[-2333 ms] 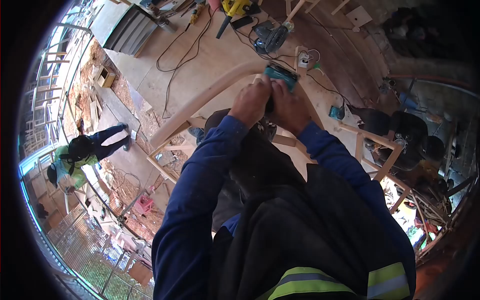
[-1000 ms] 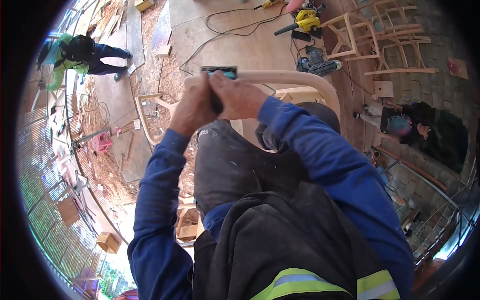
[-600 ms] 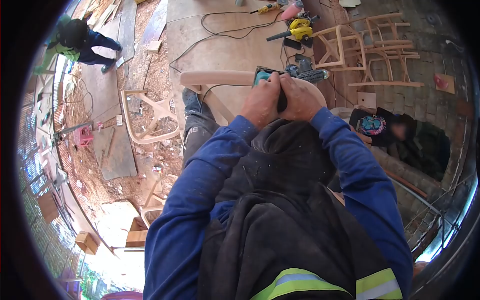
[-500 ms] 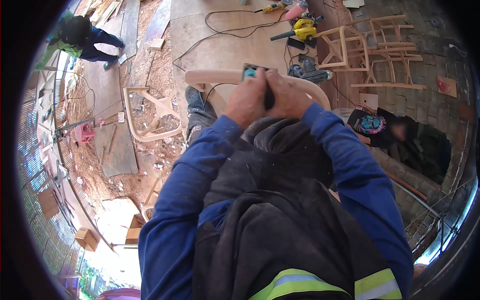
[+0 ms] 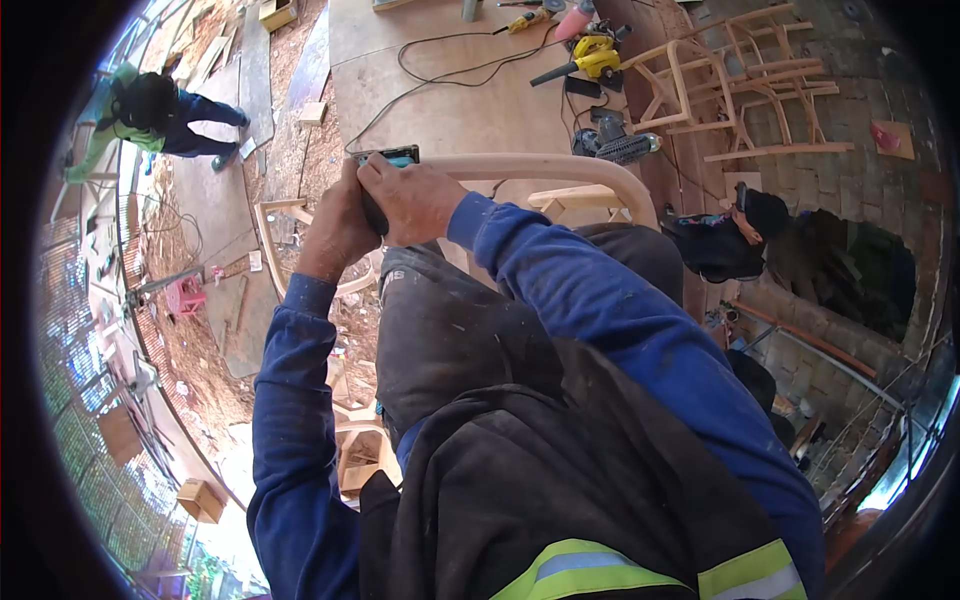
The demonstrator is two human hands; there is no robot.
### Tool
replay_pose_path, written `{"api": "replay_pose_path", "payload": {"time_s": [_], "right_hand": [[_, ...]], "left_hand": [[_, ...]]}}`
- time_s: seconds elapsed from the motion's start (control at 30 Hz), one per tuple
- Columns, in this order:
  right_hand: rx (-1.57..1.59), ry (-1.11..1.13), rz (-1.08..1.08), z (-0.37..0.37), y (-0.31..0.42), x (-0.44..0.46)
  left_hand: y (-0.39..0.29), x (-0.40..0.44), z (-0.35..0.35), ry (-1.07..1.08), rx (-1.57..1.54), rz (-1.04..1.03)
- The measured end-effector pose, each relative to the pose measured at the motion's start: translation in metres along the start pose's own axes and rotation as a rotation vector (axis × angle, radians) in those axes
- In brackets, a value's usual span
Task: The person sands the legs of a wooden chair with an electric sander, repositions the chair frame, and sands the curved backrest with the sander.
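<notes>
A teal-and-black power sander [image 5: 404, 156] rests against the left end of a curved, pale wooden rail [image 5: 530, 167], part of a chair frame across my legs. My left hand [image 5: 338, 228] wraps around the sander's dark body from the left. From the other side my right hand [image 5: 418, 203] closes over it, fingers pressed near its head. The hands touch each other and hide most of the tool. Below the rail shows a wooden crosspiece [image 5: 580, 198] of the frame.
A yellow blower [image 5: 597, 64], a dark power tool [image 5: 625, 147] and a black cord [image 5: 470, 68] lie on the plywood [image 5: 370, 75] ahead. Wooden chair frames [image 5: 690, 90] stand at right. One person [image 5: 150, 110] is at upper left, another [image 5: 725, 240] at right.
Both hands have moved left along the rail with the sander, from its middle to its left end. The person at right has shifted posture, and my view has tilted slightly.
</notes>
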State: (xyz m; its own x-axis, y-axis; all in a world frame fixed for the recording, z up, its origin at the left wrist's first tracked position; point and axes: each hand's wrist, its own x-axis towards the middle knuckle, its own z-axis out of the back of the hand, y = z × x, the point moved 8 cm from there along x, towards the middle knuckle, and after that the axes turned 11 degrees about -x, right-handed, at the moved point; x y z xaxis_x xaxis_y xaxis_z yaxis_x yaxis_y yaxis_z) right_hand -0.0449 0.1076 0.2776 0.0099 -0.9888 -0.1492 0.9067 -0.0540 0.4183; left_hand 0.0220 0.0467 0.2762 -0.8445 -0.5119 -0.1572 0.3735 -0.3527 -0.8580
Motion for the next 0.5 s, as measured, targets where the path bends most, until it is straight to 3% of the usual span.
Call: {"api": "replay_pose_path", "payload": {"time_s": [0.2, 0.3, 0.5], "right_hand": [[0.008, -0.111, -0.107, 0.028, -0.056, -0.079], [0.001, -0.188, -0.156, 0.031, -0.095, -0.125], [-0.075, -0.204, -0.319, 0.044, -0.175, -0.218]], "left_hand": [[-0.057, 0.019, -0.077, 0.077, -0.057, -0.172], [-0.063, 0.035, -0.134, 0.119, -0.056, -0.182], [-0.141, 0.055, -0.222, 0.195, -0.079, -0.215]]}}
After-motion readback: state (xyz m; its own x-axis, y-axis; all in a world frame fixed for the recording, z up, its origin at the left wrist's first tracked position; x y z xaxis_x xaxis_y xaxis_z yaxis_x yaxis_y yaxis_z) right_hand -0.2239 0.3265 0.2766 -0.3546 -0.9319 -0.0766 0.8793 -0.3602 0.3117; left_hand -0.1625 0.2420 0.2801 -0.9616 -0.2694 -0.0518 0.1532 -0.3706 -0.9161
